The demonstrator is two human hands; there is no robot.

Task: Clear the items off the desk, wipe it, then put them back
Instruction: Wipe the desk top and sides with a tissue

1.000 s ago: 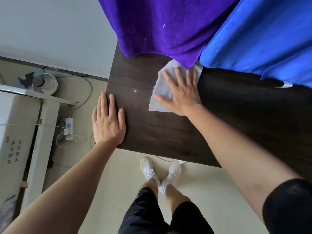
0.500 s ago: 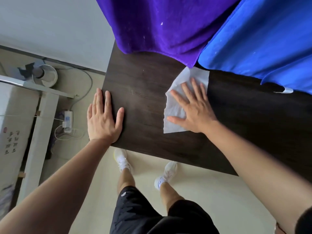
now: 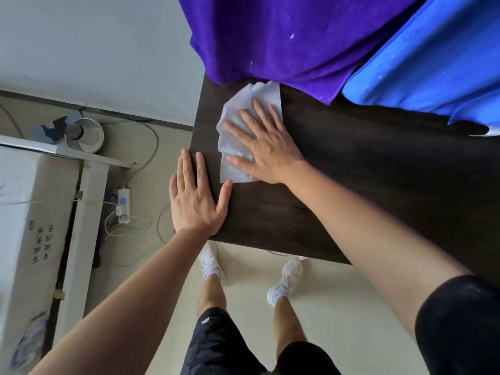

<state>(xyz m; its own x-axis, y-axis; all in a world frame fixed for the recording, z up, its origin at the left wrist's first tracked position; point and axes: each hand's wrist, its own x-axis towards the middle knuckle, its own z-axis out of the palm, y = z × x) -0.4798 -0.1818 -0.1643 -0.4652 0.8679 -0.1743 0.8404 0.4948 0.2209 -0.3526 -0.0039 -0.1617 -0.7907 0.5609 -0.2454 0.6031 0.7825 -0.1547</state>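
Two flat palms: right grip (image 3: 270,150), fingers straight and spread, presses crumpled white paper wipe (image 3: 240,100) onto dark wood-grain counter (image 3: 378,185) near its far-left corner, just beside purple cloth (image 3: 270,36); left grip (image 3: 194,204), fingers straight, rests on counter's left edge.

Desk (image 3: 378,190): far edge, 12 to 2 o'clock, hidden under purple cloth (image 3: 270,36) and blue cloth (image 3: 433,66); right end cut by frame at 3 o'clock. Both cloths cut by top edge. Wipe (image 3: 235,125): middle hidden under right hand (image 3: 267,147). White thing (image 3: 487,132) at 3 o'clock: mostly cut off, unidentifiable. Box (image 3: 27,212) at 9 o'clock: cut off, print unreadable.
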